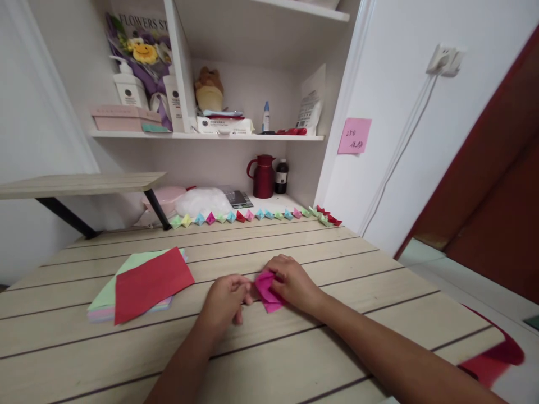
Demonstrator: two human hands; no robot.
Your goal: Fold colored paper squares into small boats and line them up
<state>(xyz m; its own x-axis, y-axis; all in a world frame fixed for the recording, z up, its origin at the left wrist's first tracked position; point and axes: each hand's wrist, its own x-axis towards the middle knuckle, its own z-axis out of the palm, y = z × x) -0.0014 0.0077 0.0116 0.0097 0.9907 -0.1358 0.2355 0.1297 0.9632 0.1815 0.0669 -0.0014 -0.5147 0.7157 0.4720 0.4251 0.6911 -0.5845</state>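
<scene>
A bright magenta sheet of folding paper (269,299), partly folded and creased, rests on the wooden tabletop in front of me. My right hand (292,280) grips its upper right side, with the thumb over the paper and the fingers curled behind it. Part of the paper is hidden under that hand. Close by the paper's left edge is my left hand (225,300), loosely bent, its fingers apart and nothing visible in them. Whether a left fingertip touches the edge is hard to see.
Left of my hands lies a stack of coloured paper (101,294) with a red sheet (154,286) on top. Small folded paper pieces (231,217) line the table's back edge. Behind stand a red jug (263,177) and a dark bottle (281,177). A small raised shelf (80,184) is at left.
</scene>
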